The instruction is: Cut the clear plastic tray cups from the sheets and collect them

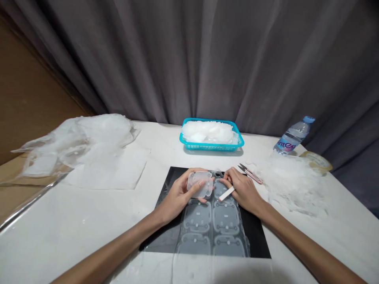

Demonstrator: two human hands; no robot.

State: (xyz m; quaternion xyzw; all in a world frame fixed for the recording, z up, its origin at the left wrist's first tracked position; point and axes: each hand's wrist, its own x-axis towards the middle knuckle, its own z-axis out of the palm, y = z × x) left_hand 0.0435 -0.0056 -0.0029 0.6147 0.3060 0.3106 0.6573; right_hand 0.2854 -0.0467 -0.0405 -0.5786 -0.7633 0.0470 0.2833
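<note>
My left hand (184, 190) is closed around a translucent, rounded-rectangular silicone piece (200, 184), thumb across its face. My right hand (240, 186) is closed, with a slim white stick-like tool (226, 193) jutting from it towards the lower left; the tool's other end is hidden in the hand. Its fingertips are close to a bit of clear trim (218, 173) beside the held piece; contact is hard to make out. Beneath both hands, a translucent moulded sheet (226, 216) with rows of similar rounded pieces lies over a black mat (257, 240) and runs past its front edge.
A turquoise basket (213, 147) full of whitish translucent pieces stands at the back. Pink-handled thread snips (251, 174) lie right of the mat, beside a heap of clear scraps (293, 185), a tape roll (316, 161) and a water bottle (293, 136). Translucent sheets (97, 138) are piled left.
</note>
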